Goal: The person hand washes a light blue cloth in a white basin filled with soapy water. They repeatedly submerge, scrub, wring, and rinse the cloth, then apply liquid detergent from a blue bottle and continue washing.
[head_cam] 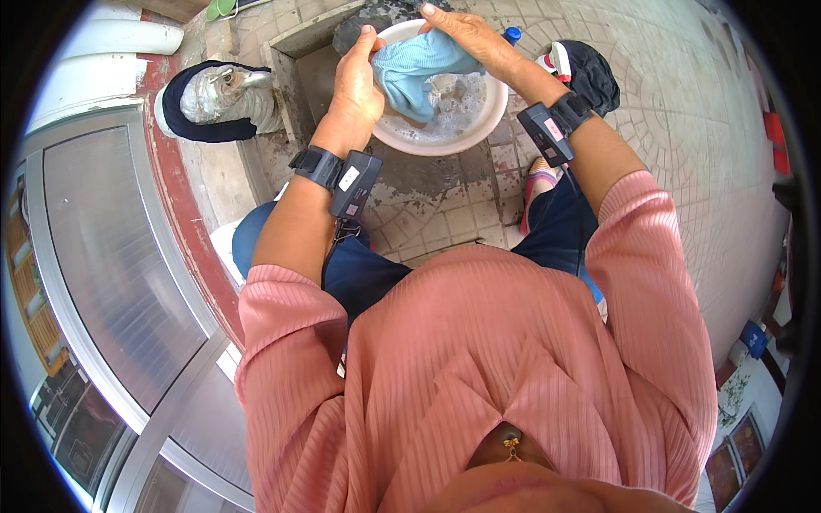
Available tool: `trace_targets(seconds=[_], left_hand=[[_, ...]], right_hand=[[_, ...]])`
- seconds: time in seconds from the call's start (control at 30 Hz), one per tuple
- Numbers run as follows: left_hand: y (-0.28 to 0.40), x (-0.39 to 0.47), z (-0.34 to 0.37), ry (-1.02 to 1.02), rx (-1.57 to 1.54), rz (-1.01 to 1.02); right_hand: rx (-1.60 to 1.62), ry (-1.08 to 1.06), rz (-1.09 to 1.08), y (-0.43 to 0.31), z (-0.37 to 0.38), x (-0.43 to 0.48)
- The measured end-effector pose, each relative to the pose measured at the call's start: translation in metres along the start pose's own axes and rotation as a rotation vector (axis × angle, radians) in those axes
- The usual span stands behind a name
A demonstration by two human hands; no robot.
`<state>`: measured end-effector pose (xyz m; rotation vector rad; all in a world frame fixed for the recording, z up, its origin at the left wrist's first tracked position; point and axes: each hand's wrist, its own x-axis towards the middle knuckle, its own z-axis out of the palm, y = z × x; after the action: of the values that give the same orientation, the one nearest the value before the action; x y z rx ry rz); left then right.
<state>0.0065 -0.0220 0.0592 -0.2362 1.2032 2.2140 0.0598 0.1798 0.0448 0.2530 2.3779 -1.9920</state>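
Note:
A light blue ribbed cloth (pixel 417 70) is stretched between my two hands over a white round basin (pixel 442 150). My left hand (pixel 359 86) grips its left end, thumb pointing up. At its upper right side, my right hand (pixel 478 42) holds the fabric, with some of the fingers hidden behind it. The lower part of the cloth hangs down to the soapy water (pixel 465 106), where foam floats. Each wrist bears a black strapped device.
A concrete-edged drain trough (pixel 282 90) lies left of the basin, beside a wrapped pipe (pixel 218 96) with dark cloth (pixel 173 102) around it. A blue bottle cap (pixel 512 35) shows behind the basin. Right of it sits a black bag-like item (pixel 593 77) by a white-and-red object (pixel 559 61).

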Motion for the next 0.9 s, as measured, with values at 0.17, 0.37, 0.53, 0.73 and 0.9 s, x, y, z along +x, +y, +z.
trace_targets(seconds=[0.17,0.37,0.53,0.73,0.9], left_hand=[[0.018,-0.018,-0.004,-0.203,0.212,0.184],[0.025,-0.038,-0.004,-0.372,0.948,0.140],[0.025,-0.038,-0.004,-0.284,0.547,0.065],[0.001,-0.016,-0.002,-0.280,-0.033,-0.049],[-0.036,-0.004,0.008,0.150,-0.002,-0.030]], right_hand=[[0.070,-0.192,0.064,-0.037,-0.011,-0.032],[0.805,-0.070,0.016,-0.026,-0.028,-0.020],[0.985,0.067,-0.004,-0.001,-0.022,0.001],[0.331,0.133,-0.162,-0.066,0.049,-0.042],[-0.360,0.338,-0.491,-0.062,0.086,-0.046]])
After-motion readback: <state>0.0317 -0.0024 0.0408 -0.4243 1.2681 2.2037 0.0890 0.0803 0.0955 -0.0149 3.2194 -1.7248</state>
